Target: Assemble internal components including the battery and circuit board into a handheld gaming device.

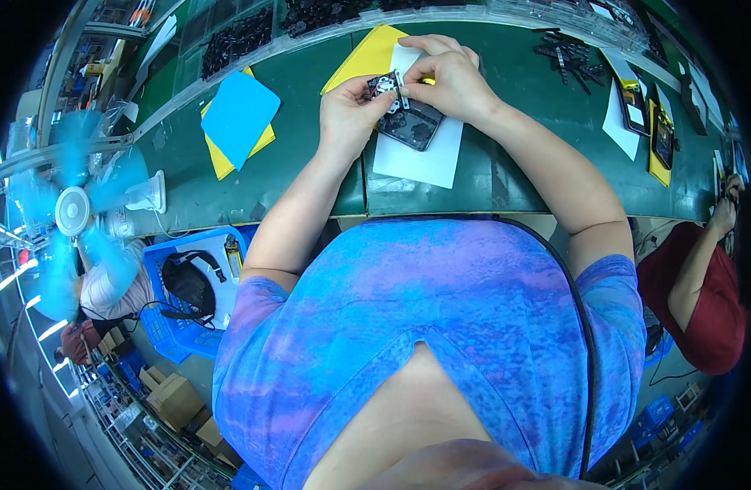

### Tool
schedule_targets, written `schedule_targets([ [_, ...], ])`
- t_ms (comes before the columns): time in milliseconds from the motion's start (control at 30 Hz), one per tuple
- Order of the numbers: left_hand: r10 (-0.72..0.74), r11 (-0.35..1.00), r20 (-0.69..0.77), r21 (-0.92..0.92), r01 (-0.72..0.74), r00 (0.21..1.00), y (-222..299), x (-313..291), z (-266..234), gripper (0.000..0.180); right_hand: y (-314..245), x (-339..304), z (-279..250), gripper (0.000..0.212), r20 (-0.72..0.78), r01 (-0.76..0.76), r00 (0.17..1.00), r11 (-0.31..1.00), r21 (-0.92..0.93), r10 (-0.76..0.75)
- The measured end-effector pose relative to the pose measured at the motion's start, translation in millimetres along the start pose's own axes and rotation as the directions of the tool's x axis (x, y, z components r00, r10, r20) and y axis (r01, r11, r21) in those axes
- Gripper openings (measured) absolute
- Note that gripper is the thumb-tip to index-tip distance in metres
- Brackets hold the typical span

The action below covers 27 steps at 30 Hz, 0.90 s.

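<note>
Left hand and right hand, nearly closed, pinch a part. Table extends both sides, near edge below them; fan far left.

Green bench, white sheet, yellow sheet, sky-blue sheet, blackish device, blue-purple mottled shirt, blue basket, dark-red top

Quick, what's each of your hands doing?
Left hand: closed, pinching a small black-and-silver part.
Right hand: curled at that part; grip can't be told.
</note>
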State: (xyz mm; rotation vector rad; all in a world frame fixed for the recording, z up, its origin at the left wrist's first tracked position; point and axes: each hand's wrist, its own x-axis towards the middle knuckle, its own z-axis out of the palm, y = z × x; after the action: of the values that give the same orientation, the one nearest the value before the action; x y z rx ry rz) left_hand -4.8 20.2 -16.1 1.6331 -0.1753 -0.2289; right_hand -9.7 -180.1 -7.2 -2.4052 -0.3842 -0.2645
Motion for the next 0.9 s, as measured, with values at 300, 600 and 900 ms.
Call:
schedule_targets([
  [300,0.140,0.969,-0.119,0.218,-0.112,0.983,-3.0,-3.4,12.0,0.026,-0.2,0.7,-2.0,0.011,0.018,0.065,0.998,0.998,0.011,-0.066],
  [600,0.406,0.759,-0.061,0.578,-0.299,0.912,11.7,-11.4,22.1,0.043,-3.5,3.8,-15.4,0.010,0.147,0.086,0.985,0.996,0.010,-0.087],
  [900,0.443,0.632,0.099,0.670,-0.389,0.891,27.8,-22.6,25.6,0.073,-47.1,3.4,-46.2,0.034,0.218,-0.109,0.972,0.988,0.108,0.083],
])
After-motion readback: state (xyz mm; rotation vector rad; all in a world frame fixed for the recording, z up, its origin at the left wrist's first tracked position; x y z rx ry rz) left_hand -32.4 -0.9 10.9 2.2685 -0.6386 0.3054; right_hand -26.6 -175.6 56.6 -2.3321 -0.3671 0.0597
